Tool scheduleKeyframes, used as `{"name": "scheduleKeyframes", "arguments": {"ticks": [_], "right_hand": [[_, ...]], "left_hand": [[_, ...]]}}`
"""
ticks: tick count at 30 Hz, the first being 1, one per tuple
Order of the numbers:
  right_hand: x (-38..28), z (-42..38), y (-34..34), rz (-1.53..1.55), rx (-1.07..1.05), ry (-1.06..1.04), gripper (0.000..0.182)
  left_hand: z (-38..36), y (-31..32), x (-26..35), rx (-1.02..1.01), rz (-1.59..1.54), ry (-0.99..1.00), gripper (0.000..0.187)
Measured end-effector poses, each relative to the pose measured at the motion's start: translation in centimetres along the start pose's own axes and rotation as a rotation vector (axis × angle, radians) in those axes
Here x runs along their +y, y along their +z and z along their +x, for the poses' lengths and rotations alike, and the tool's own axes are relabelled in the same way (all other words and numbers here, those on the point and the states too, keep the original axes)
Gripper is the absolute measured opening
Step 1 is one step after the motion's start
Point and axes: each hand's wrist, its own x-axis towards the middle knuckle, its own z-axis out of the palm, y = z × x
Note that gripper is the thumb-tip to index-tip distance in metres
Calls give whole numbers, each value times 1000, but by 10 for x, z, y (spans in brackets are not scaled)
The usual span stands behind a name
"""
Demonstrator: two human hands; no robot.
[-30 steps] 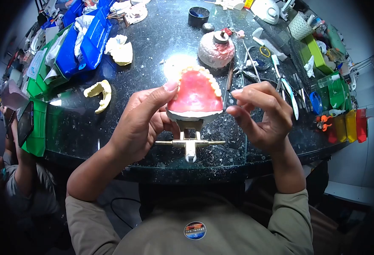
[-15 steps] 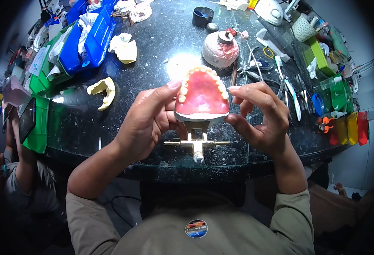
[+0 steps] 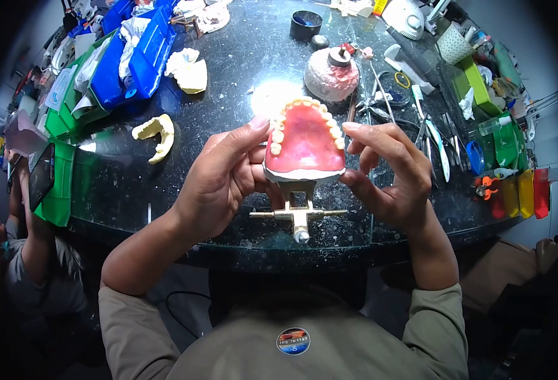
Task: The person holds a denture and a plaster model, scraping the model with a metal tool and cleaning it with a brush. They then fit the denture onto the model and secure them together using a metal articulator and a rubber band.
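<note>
Wax upper denture [image 3: 305, 138], pink w/ yellowish teeth, is btwn my hands, on a white cast [image 3: 304, 174] over a brass-coloured articulator [image 3: 300, 218]. My L hand [image 3: 225, 174] is clamped on its left side, thumb by the teeth, fingers under. My R hand [image 3: 390, 168] is at its right edge, thumb & index apart; can't tell if they touch. Nearer me than both hands, round shirt badge [image 3: 293, 341]: lettering too small to read. Well left of L hand, bin label [image 3: 58, 93]: illegible.
</note>
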Motion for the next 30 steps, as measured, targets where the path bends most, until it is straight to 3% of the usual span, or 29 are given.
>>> {"name": "scheduleKeyframes", "arguments": {"ticks": [25,27,30], "right_hand": [[0,1,0,2,-4,1,42],[-1,1,0,9,1,15,41],[-1,2,1,6,14,9,41]], "left_hand": [[-1,-6,-2,-56,-62,67,46],[-1,-2,0,18,-50,69,45],[-2,-2,4,-34,56,65,44]]}}
